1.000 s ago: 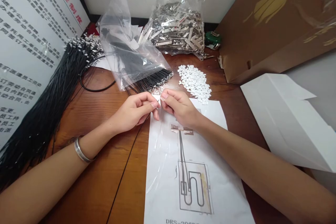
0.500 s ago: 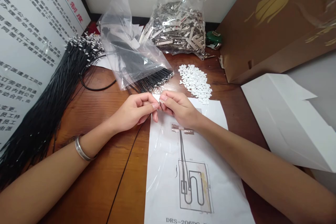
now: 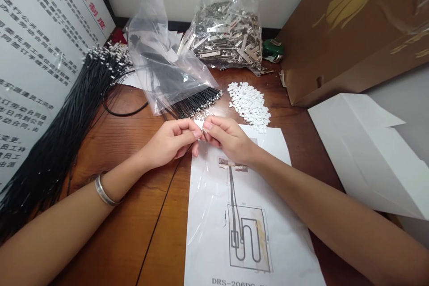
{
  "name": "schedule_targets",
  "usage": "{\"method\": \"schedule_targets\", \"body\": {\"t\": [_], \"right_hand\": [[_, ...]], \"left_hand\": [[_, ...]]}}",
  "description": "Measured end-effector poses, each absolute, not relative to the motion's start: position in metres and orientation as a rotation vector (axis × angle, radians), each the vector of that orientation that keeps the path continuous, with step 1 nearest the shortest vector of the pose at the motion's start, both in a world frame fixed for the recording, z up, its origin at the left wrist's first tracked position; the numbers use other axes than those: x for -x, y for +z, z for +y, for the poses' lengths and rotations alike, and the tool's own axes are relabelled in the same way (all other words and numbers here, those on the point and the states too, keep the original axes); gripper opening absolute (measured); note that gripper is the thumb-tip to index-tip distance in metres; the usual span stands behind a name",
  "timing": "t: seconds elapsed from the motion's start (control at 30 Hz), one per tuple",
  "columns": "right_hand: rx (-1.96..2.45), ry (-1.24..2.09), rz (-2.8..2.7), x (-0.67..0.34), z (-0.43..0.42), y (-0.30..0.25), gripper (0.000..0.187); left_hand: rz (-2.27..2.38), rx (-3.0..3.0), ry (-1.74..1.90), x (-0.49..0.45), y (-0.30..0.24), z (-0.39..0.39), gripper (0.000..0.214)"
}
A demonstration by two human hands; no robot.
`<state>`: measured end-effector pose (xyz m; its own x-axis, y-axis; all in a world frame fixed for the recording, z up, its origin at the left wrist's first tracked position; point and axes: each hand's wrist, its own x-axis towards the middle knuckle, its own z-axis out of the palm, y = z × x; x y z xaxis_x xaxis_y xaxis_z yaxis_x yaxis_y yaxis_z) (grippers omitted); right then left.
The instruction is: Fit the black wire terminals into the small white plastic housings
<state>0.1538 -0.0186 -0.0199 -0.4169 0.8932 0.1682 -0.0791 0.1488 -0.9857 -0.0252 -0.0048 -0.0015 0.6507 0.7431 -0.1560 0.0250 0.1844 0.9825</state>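
Note:
My left hand [image 3: 174, 142] is closed in a pinch on a thin black wire [image 3: 163, 203], which trails down across the table to the bottom edge of the view. Fingertip to fingertip with it, my right hand [image 3: 228, 137] pinches too, over the top of the printed sheet. Whatever is between the right fingertips is too small and covered to make out. Just behind my hands lies a row of black wires [image 3: 197, 103] with metal ends, partly under a clear plastic bag [image 3: 157, 53]. A pile of small white plastic connector housings [image 3: 250, 103] sits behind my right hand.
A printed drawing [image 3: 214, 232] lies under my right forearm. Finished-looking black wires with white ends [image 3: 77, 103] are heaped at left. At the back stand a bag of metal strips [image 3: 228, 38] and a green object [image 3: 273, 49]. A brown box [image 3: 348, 31] and white folded card [image 3: 372, 152] stand right.
Both hands stay in nearly the same place, fingertips together. My left fingers have shifted very slightly; nothing else has visibly moved.

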Motion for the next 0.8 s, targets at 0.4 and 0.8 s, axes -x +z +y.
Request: {"method": "schedule_targets", "body": {"t": [0.4,0.8], "right_hand": [[0.851,1.297,-1.646,-0.1545,-0.0199,-0.0209,0.038],[0.918,1.188,-1.734,-0.1538,-0.0196,-0.0218,0.04]], "left_hand": [[0.813,-1.311,0.61,0.0202,0.0055,-0.0086,0.01],[0.871,-1.335,0.652,0.0177,0.0072,-0.0081,0.008]]}}
